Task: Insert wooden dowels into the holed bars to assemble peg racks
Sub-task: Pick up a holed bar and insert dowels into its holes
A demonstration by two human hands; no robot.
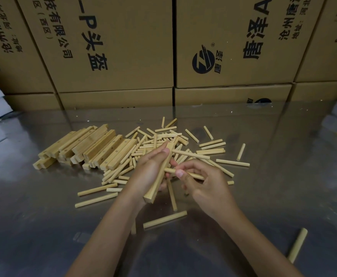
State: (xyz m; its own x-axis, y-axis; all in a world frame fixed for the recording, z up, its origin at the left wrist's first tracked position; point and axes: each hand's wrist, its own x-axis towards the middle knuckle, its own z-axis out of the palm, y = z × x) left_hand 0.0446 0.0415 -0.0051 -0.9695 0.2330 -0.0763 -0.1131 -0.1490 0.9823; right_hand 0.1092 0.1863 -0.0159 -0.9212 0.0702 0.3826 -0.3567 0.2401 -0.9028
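Wooden bar (160,176) gripped by left hand (149,168) hides where right hand's (201,182) pinched dowel (191,175) ends.

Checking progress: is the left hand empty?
No: the left hand grips a holed bar while the right hand pinches a dowel.

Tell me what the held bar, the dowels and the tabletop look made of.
Held bar: pale unfinished wood, faint grain, matte.
Dowels: same light wood, seemingly bare.
Tabletop: probably polished sheet metal; grey, glossy, mirroring the cardboard boxes.
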